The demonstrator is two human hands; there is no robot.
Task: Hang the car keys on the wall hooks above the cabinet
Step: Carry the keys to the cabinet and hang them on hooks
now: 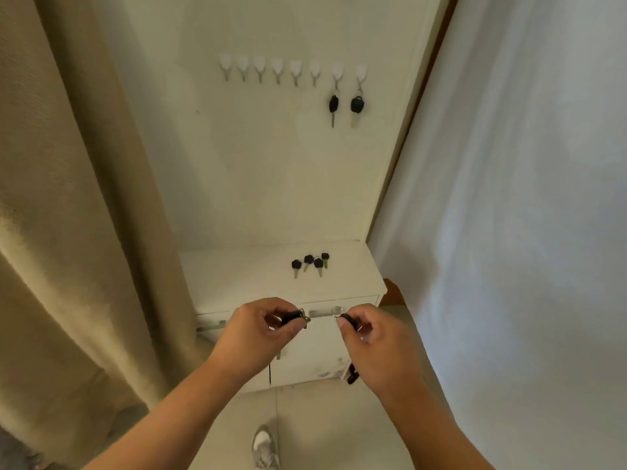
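A row of several white wall hooks runs across the wall above the white cabinet. Two black-headed car keys hang from the two rightmost hooks. Several more black keys lie loose on the cabinet top. My left hand is shut on a black key in front of the cabinet's drawer. My right hand pinches another black key with a small ring sticking up from it. Both hands are level, a short gap apart, below the cabinet top.
A beige curtain hangs close on the left. A white curtain or wall fills the right side. A dark object hangs at the cabinet's lower right. My shoe shows on the tiled floor below.
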